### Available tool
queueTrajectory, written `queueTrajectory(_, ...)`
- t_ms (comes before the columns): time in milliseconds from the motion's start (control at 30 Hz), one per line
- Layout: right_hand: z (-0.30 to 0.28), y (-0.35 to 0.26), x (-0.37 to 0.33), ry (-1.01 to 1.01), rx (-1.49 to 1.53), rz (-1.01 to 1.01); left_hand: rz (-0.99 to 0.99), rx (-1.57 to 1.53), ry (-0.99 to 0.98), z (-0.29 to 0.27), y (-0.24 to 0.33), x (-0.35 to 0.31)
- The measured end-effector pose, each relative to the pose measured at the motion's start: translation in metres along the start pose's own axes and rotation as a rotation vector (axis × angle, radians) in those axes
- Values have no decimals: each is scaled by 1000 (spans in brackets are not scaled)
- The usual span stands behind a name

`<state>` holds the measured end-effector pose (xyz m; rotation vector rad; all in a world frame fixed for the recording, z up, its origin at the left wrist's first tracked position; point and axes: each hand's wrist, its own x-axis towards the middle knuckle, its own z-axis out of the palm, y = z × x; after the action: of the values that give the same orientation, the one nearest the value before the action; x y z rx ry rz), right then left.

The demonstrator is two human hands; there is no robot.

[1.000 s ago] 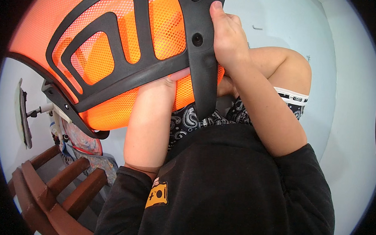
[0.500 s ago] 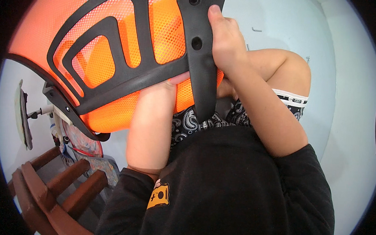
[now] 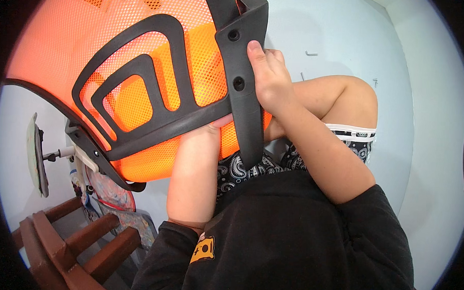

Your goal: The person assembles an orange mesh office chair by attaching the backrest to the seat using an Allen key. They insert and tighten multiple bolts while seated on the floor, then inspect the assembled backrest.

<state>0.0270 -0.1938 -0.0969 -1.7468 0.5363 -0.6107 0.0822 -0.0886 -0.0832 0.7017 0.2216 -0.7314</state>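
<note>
An orange mesh chair back (image 3: 126, 103) with a black plastic frame leans across my lap, tilted, filling the upper left. Along its right side runs a black upright bar (image 3: 246, 112) with two round screw holes. My right hand (image 3: 271, 80) grips the outer edge of this bar, its thumb resting beside the holes and its other fingers mostly hidden behind. My left hand (image 3: 223, 122) reaches beneath the lower black crosspiece and holds the chair back there. Only part of that hand shows; the mesh and frame hide the rest.
An L-shaped hex key (image 3: 311, 53) lies on the pale floor beyond my bent right leg (image 3: 341, 100), with small screws (image 3: 375, 82) farther right. Brown wooden furniture (image 3: 60, 246) stands at the lower left, near a patterned cloth item (image 3: 132, 226) and a pale panel on a bracket (image 3: 37, 153).
The whole view has shifted, so floor and leg appear lower. The chair back and both hands have come down somewhat more, toward my body, and its upper right corner now shows. Both grips look unchanged.
</note>
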Motion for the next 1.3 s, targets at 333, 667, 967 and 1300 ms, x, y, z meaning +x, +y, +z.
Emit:
queueTrajectory(333, -13, -1, 10, -155, -150, 29, -80, -133, -166, -11, 1, 7)
queueTrajectory(667, -14, -5, 12, -127, -162, -47, -114, -228, -295, -23, 1, 17)
queueTrajectory(967, -1, 3, 10, 2, -113, -157, -111, -281, -402, -35, 1, 20)
queueTrajectory(1300, 5, 11, 9, 69, 81, -173, -17, -15, -16, -14, 0, 8)
